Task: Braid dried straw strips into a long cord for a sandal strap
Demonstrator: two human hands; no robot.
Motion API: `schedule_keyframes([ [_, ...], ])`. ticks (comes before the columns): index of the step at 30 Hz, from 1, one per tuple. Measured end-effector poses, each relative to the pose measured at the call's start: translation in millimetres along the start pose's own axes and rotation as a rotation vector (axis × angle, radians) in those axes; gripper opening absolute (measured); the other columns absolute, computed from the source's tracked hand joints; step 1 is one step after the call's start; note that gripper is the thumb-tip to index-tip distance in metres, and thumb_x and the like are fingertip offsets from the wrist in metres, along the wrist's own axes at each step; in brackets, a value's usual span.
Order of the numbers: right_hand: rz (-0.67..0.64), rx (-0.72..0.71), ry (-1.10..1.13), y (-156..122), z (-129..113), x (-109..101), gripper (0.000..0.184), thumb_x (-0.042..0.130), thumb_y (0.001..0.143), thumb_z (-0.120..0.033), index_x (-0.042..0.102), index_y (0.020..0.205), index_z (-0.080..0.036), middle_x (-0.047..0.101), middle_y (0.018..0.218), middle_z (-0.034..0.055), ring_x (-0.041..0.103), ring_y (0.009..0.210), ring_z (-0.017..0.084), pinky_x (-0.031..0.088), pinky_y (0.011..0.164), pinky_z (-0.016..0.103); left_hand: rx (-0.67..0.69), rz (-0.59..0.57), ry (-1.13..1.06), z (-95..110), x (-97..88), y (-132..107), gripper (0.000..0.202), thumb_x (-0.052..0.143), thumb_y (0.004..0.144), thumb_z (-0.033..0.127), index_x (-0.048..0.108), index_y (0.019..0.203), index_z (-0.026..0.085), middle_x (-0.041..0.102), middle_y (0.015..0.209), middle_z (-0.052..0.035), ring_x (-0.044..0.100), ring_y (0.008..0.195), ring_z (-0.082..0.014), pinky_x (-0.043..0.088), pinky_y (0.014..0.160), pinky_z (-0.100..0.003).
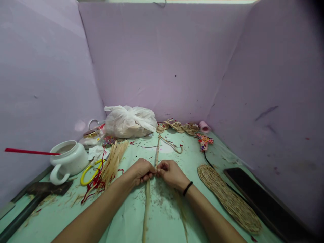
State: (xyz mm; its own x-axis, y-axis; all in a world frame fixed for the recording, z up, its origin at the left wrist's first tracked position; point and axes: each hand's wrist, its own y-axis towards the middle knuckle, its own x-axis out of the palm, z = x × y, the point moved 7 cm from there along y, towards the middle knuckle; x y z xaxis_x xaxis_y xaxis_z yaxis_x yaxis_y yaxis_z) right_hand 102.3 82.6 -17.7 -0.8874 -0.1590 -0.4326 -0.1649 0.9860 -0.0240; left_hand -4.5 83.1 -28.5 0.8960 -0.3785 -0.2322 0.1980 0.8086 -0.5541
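Observation:
A thin straw braid point(157, 152) runs away from me down the middle of the table, its far end bent to the right into a loose loop. My left hand point(142, 171) pinches the near end of the braid with closed fingers. Right beside it, my right hand point(172, 172) is closed on the same spot, thumb against forefinger, a black band around the wrist. From under the left hand a flat straw strand point(146, 212) trails toward me. Thinner straw fibres point(182, 216) hang below the right hand. The exact grip point is partly hidden by the fingers.
Leftward are a straw bundle point(115, 163), red yarn point(98, 184), yellow-handled scissors point(85, 175), a white pot point(73, 162) and a hammer point(42, 190). A woven straw sole point(229, 199) and black slab point(263, 202) lie right. Behind stand a plastic bag point(129, 123), straw sandals point(177, 126) and a pink spool point(204, 127).

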Motion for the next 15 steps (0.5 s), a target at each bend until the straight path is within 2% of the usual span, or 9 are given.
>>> schedule_keyframes([
  [3,0.127,-0.036,-0.305,-8.6,-13.6,-12.4,0.011,0.051,0.061,-0.016,0.057,0.052,-0.016,0.059,0.053,0.0037,0.047,0.05,0.012,0.027,0.049,0.023,0.057,0.087,0.007,6.8,1.3,-4.5,0.015,0.048,0.052,0.013,0.041,0.039,0.014,0.032,0.029,0.0056,0.022,0.025,-0.0033,0.01,0.03,-0.019],
  [5,0.179,0.011,-0.399,-15.5,-20.7,-17.4,0.013,0.052,0.06,-0.017,0.058,0.048,-0.016,0.058,0.05,0.0055,0.045,0.048,0.012,0.024,0.047,0.024,0.064,0.135,-0.008,7.6,3.2,-6.7,0.016,0.046,0.051,0.011,0.039,0.038,0.015,0.03,0.028,0.0056,0.022,0.025,-0.0035,0.01,0.03,-0.02],
  [7,0.177,0.051,-0.425,-21.3,-26.4,-15.8,0.013,0.052,0.058,-0.016,0.058,0.046,-0.016,0.057,0.047,0.0063,0.044,0.045,0.012,0.021,0.045,0.025,0.05,0.163,-0.04,5.6,4.1,-7.6,0.016,0.045,0.051,0.01,0.038,0.037,0.015,0.03,0.028,0.0055,0.022,0.025,-0.0035,0.01,0.031,-0.02],
  [11,0.132,0.034,-0.443,-29.5,-35.4,-1.0,0.015,0.05,0.059,-0.016,0.06,0.048,-0.016,0.059,0.048,0.0072,0.043,0.044,0.012,0.021,0.044,0.025,0.036,0.11,-0.091,-0.1,4.0,-5.9,0.014,0.045,0.051,0.015,0.04,0.037,0.015,0.032,0.029,0.0042,0.024,0.026,-0.0041,0.009,0.03,-0.02],
  [15,0.076,-0.028,-0.432,-29.8,-35.9,5.8,0.015,0.05,0.06,-0.015,0.062,0.052,-0.015,0.059,0.051,0.0057,0.045,0.046,0.011,0.023,0.045,0.024,0.141,0.021,-0.104,3.7,1.5,-4.1,0.01,0.048,0.049,0.015,0.042,0.041,0.015,0.036,0.032,0.0053,0.024,0.026,-0.0033,0.009,0.029,-0.019],
])
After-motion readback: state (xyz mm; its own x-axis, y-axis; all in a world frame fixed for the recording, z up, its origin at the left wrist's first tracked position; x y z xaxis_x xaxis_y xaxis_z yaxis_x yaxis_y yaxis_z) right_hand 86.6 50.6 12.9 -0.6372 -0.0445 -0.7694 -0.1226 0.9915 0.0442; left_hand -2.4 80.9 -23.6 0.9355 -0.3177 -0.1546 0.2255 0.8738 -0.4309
